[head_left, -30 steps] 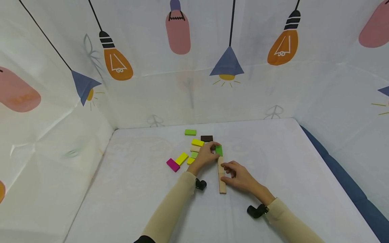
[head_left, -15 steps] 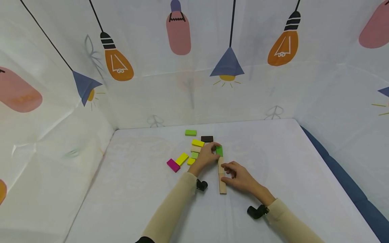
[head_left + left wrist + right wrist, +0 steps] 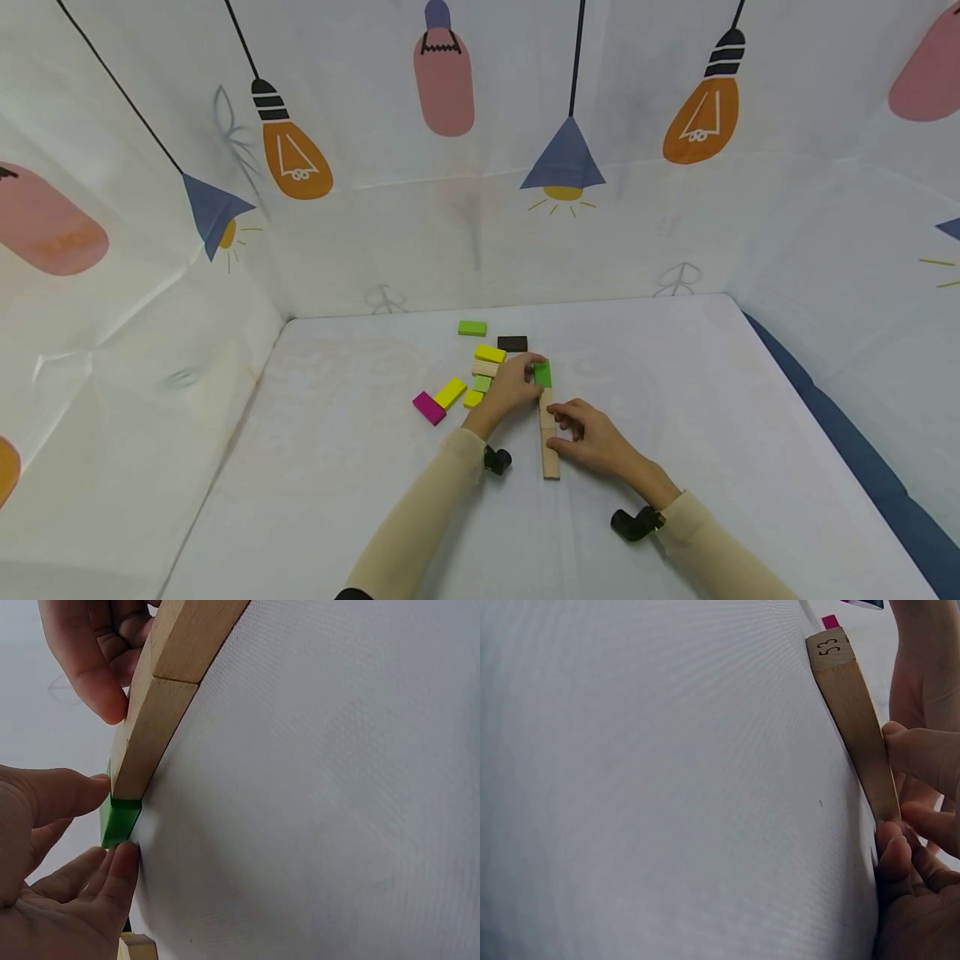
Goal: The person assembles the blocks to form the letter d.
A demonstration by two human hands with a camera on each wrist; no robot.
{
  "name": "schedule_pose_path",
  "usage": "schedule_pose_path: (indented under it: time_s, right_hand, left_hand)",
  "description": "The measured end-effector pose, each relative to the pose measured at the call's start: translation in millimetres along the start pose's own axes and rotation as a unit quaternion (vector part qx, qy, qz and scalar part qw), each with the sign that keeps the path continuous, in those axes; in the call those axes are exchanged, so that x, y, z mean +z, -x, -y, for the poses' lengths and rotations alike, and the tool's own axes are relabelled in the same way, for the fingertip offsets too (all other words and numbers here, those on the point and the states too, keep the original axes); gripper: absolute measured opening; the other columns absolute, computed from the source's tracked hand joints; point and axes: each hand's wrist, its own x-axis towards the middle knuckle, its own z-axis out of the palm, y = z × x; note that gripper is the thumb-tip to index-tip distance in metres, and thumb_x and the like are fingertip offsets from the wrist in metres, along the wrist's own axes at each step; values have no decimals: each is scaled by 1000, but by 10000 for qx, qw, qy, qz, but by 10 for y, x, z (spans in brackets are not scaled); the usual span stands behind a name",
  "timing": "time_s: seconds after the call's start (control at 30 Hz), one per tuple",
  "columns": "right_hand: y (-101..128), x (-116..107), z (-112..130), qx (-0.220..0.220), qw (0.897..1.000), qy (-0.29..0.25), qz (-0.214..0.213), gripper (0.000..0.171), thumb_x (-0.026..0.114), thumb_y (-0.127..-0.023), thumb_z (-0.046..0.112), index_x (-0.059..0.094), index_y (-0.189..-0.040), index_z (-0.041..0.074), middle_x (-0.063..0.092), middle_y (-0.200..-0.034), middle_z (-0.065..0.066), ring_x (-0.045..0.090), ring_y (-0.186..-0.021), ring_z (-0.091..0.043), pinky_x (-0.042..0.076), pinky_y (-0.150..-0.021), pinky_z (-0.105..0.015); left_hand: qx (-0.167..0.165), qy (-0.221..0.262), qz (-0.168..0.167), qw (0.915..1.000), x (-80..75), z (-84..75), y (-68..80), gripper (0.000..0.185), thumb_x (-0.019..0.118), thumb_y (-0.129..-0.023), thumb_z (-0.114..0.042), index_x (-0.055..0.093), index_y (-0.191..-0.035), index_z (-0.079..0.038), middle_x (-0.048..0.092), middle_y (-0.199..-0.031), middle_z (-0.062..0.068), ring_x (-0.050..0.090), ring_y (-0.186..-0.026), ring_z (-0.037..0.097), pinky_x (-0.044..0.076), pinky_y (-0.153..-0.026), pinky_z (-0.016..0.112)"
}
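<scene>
A row of pale wooden blocks (image 3: pixel 550 437) lies end to end on the white table, running away from me. A green block (image 3: pixel 542 373) sits at its far end, butted against the last wooden block (image 3: pixel 146 735). My left hand (image 3: pixel 525 377) pinches the green block (image 3: pixel 120 817) between thumb (image 3: pixel 71 793) and fingertips. My right hand (image 3: pixel 564 429) grips the wooden row from the right side, with thumb and fingers (image 3: pixel 922 757) on either side of it. The near wooden block (image 3: pixel 853 712) bears the number 53 on its end.
Loose blocks lie left of my left hand: lime (image 3: pixel 472 327), dark brown (image 3: pixel 512 342), yellow (image 3: pixel 489 353), a second yellow (image 3: pixel 450 392), magenta (image 3: pixel 428 407). White cloth walls printed with lamps stand behind and at both sides. A blue edge (image 3: pixel 847 433) runs along the table's right.
</scene>
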Motion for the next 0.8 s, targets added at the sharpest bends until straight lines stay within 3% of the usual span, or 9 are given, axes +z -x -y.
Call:
schedule_pose_path:
  time_s: [0.2, 0.43, 0.67, 0.8]
  right_hand:
    - [-4, 0, 5, 32, 10000, 9, 26, 49, 79, -81, 26, 63, -122, 5, 60, -98, -2, 55, -75, -12, 48, -63, -20]
    - [-3, -1, 10, 130, 9999, 33, 42, 50, 79, -80, 28, 63, -122, 6, 60, -98, -1, 54, -75, -12, 47, -64, -19]
    - [-2, -4, 26, 45, 10000, -35, -5, 50, 79, -80, 26, 63, -121, 4, 61, -97, -2, 54, -74, -12, 47, -63, -19]
    - [-1, -2, 13, 76, 10000, -50, 8, 50, 79, -80, 26, 63, -122, 5, 61, -98, -2, 55, -75, -12, 48, -64, -19]
  left_hand:
    - [33, 23, -54, 10000, -39, 23, 24, 44, 70, -85, -11, 60, -128, -16, 60, -122, 6, 58, -106, 17, 51, -88, 33]
    - [187, 222, -232, 9993, -126, 83, 41, 43, 68, -87, -14, 58, -129, -18, 57, -131, 6, 59, -109, 19, 52, -87, 32]
    - [709, 91, -633, 9954, -223, 152, -47, 43, 68, -88, -19, 58, -129, -12, 61, -124, 5, 59, -104, 21, 50, -86, 29]
    - [738, 152, -873, 9933, -289, 168, -101, 44, 70, -87, -21, 58, -129, -9, 63, -120, 8, 58, -105, 23, 49, -91, 31]
